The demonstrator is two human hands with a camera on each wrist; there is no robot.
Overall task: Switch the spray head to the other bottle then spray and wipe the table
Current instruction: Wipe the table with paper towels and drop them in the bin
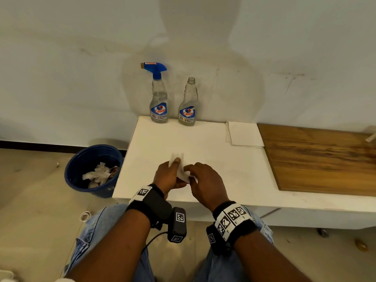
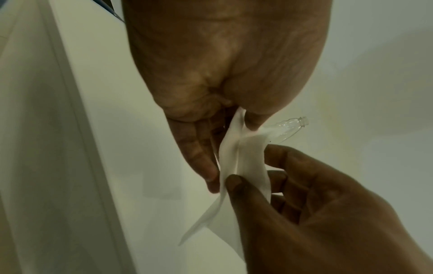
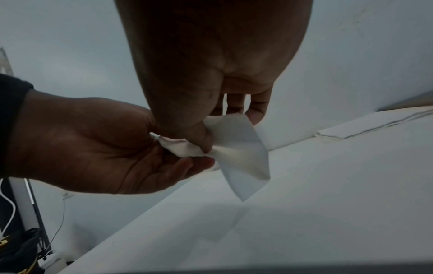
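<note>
Both hands [image 1: 189,176] pinch tissue [image 2: 243,159].

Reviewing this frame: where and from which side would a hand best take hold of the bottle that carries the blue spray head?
Probably the narrow waist of the spray bottle, just under the blue spray head. It stands upright against the wall with the open bottle close on its right, so a grip from the front or left looks clearest. Both the left hand and the right hand hold a tissue.

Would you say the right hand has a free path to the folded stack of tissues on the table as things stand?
Probably yes: bare table lies between the right hand and the tissue stack, though it pinches a tissue.
</note>
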